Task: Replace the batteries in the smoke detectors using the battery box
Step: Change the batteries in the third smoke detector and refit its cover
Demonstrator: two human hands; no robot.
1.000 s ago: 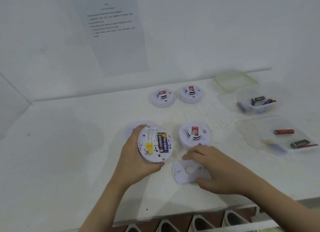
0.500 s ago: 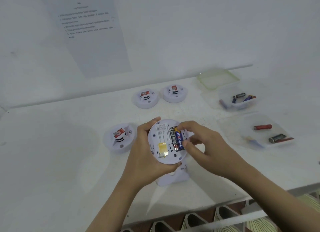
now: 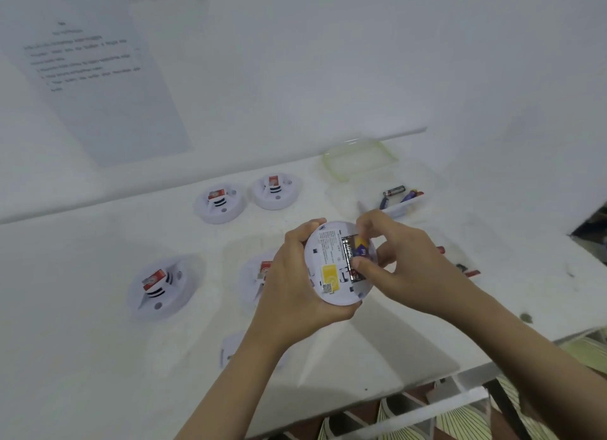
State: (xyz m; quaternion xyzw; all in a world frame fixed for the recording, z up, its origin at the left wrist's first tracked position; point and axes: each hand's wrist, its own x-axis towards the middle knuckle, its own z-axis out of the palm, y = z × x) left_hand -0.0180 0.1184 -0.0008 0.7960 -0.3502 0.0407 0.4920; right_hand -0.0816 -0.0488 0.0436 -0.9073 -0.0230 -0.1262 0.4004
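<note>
My left hand (image 3: 292, 285) grips a round white smoke detector (image 3: 328, 268) tilted with its back toward me, a yellow sticker on it. Two batteries (image 3: 356, 252) sit in its open compartment. My right hand (image 3: 404, 268) pinches them with thumb and forefinger. The detector's white cover plate (image 3: 231, 346) lies on the table under my left forearm. A clear battery box (image 3: 399, 199) with several batteries stands at the back right. A second clear tray (image 3: 469, 270) with batteries is mostly hidden behind my right hand.
Several other smoke detectors rest face up on the white table: one at left (image 3: 161, 283), one behind my left hand (image 3: 256, 275), two at the back (image 3: 220, 201) (image 3: 276, 189). A green-rimmed lid (image 3: 359, 158) lies by the wall. The table's front edge (image 3: 427, 387) is near.
My right hand left the cover plate on the table and came up to the batteries in the detector. My left hand raised the detector; the view shifted left.
</note>
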